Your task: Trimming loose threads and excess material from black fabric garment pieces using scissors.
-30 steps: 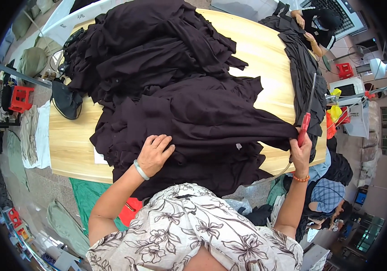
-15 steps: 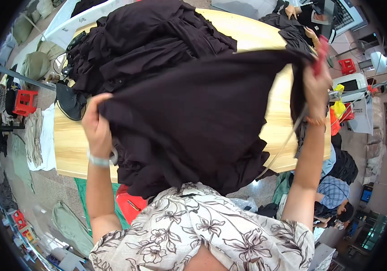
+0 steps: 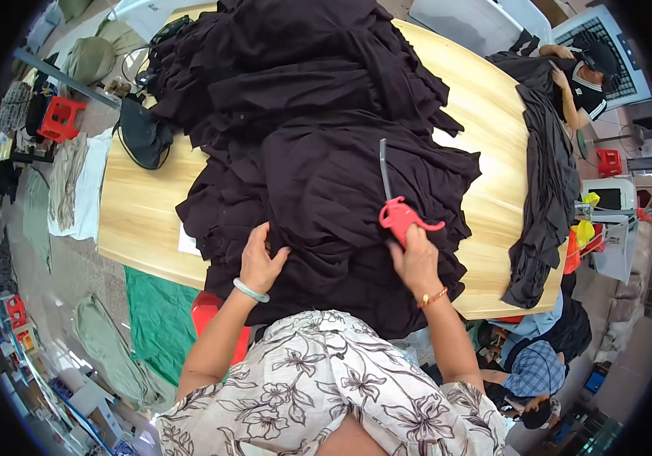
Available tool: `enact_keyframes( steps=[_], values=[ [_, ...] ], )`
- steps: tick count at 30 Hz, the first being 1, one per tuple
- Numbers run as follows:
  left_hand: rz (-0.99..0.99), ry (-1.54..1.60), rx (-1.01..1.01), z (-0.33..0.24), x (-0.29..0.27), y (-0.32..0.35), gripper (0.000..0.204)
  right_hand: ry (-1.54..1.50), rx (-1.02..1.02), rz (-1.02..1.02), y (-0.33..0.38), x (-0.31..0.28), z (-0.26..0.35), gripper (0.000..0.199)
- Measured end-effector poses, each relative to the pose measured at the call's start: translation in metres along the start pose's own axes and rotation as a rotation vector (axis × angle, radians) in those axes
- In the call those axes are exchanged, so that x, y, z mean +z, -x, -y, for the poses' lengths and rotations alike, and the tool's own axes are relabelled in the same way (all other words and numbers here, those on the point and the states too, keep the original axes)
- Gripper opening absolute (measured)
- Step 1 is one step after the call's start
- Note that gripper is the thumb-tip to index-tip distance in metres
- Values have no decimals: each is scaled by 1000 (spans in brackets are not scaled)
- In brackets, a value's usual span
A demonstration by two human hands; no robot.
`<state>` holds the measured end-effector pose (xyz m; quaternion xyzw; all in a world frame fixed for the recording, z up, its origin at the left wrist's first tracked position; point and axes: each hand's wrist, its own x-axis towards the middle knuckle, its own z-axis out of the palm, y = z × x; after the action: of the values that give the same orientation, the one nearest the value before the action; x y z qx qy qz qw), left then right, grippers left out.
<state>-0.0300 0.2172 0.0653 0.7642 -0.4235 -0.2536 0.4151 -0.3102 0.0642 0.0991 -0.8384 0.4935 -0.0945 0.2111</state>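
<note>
A dark, nearly black cloth garment [image 3: 333, 194] lies spread and wrinkled over other dark cloth at the near side of the table. My left hand [image 3: 262, 260] rests at its near left part, thumb and fingers apart. In my right hand [image 3: 418, 262] is a red air blow gun [image 3: 400, 218]. Its thin metal nozzle points away from me, above the cloth. Right behind the garment rises a large heap of dark garments [image 3: 288, 57].
Black netted headgear or a bag [image 3: 143, 134] sits at the left of the wooden table [image 3: 143, 209]. Dark cloth [image 3: 542, 205] hangs over its right edge. A co-worker [image 3: 584, 80] handles cloth at the far right. A red stool [image 3: 206, 310] stands near my left side.
The dark garment was stretched up between my two raised hands; now it lies on the cloth below. Both hands have come down and closer together, and the left has let go.
</note>
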Motion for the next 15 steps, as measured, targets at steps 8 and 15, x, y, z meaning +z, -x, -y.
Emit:
enact_keyframes(
  steps=[8,15],
  values=[
    [278,-99,276,-54,-9,11,51,185,116,-200,-19,-111,-90,32],
    [425,-34,15,-53,12,15,40,685,450,45,34,-111,-126,23]
  ],
)
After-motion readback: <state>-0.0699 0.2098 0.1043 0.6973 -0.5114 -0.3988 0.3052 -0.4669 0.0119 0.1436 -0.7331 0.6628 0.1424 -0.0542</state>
